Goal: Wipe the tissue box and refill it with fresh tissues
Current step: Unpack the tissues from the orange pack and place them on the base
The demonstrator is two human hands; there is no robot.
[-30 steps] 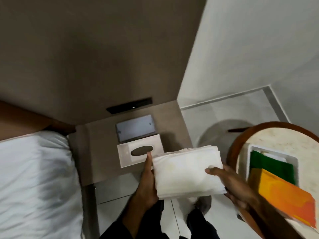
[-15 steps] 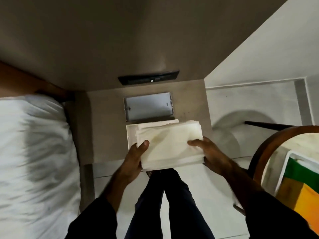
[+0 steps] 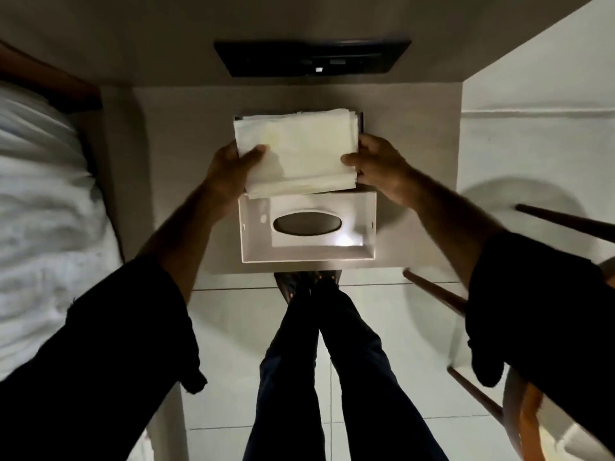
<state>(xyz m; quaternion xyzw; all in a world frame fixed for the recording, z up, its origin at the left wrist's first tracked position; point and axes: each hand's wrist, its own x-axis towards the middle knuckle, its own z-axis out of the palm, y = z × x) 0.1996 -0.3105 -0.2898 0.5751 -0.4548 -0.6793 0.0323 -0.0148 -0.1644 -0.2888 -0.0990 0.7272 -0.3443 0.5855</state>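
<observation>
Head view, looking straight down at a small grey tabletop (image 3: 166, 181) beside a bed (image 3: 43, 211). Both hands hold a stack of white tissues (image 3: 296, 151) by its short ends: left hand (image 3: 229, 168) closed on the left end, thumb on top; right hand (image 3: 376, 164) closed on the right end, thumb on top. Stack sits over a dark-edged tray (image 3: 361, 123), only a sliver of which shows at the stack's right edge; cannot tell if the tissues rest in it or are above it. White tissue box cover (image 3: 307, 227) lies on the tabletop just on the near side of the stack, hollow side up, oval slot (image 3: 307, 223) showing; stack's near edge overlaps the cover's far rim. Black wall panel (image 3: 312, 58) above the tabletop's far edge. Dark sleeves on both arms, dark trousers and shoes below on white tiled floor (image 3: 233, 344). Wooden chair legs (image 3: 436, 294) at right.
</observation>
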